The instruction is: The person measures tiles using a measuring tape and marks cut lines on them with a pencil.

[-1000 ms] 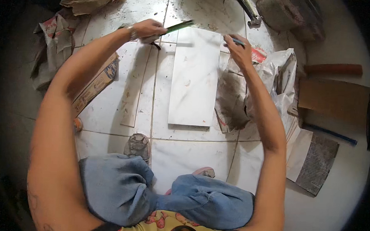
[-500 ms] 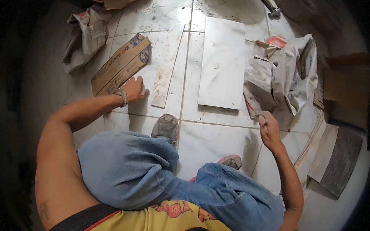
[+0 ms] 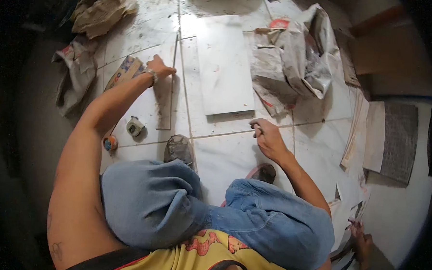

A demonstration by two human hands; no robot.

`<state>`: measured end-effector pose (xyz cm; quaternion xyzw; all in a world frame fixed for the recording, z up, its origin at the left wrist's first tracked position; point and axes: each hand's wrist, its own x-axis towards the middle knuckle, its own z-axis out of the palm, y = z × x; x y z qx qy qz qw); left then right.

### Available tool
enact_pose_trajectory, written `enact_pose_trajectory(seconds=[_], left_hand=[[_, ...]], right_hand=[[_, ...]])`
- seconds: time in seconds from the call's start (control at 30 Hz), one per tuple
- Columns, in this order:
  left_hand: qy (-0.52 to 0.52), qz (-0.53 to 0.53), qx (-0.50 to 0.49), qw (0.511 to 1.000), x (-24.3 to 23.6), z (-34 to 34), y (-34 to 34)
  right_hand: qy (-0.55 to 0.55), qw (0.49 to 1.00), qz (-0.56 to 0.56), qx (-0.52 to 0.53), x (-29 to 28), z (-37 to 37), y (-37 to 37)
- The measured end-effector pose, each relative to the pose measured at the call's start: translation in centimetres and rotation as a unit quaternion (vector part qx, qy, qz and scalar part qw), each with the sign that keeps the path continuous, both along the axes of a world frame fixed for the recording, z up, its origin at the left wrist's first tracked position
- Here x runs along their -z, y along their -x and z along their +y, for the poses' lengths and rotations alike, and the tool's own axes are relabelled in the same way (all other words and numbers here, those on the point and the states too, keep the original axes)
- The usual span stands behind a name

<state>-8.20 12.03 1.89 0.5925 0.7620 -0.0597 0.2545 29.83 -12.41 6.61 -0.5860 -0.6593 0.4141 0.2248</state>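
Observation:
My left hand (image 3: 158, 69) is closed on the edge of a narrow tile strip (image 3: 164, 101), whose long side now shows as a thin dark line. Beneath that wrist, partly covered by my arm, lies a printed cardboard box (image 3: 125, 72). My right hand (image 3: 269, 140) hovers just off the front corner of a white rectangular tile (image 3: 225, 65), its fingers curled together. Whatever they may hold is too small to make out. Closer to my left knee are a tape measure (image 3: 135, 126) and a small orange round object (image 3: 110, 143).
A crumpled grey-white sack (image 3: 316, 57) stands right of the white tile. At the left lie another sack (image 3: 78, 73) and brown paper (image 3: 108, 12). Tile pieces (image 3: 399, 138) rest at the right. Another person's hand (image 3: 361, 240) shows at lower right.
My left hand has moved from beside the cardboard box onto the tile strip, which has tipped. My right hand has shifted left from the sack toward the white tile. The view has turned.

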Motion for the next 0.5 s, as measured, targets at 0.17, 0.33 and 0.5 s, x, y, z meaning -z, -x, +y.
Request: enact_pose_trajectory(seconds=[0.17, 0.33, 0.5], left_hand=[[-0.079, -0.2, 0.036, 0.976, -3.9, 2.5, -3.8], [-0.008, -0.275, 0.087, 0.957, -3.6, 5.6, -12.4], [-0.022, -0.173, 0.097, 0.98, -1.6, 6.5, -17.5]], right_hand=[[0.025, 0.997, 0.017, 0.07, 2.2, -1.2, 0.4], [0.089, 0.981, 0.047, 0.164, 5.0, -1.1, 2.0], [0.062, 0.976, 0.033, 0.207, 6.9, -0.8, 2.4]])
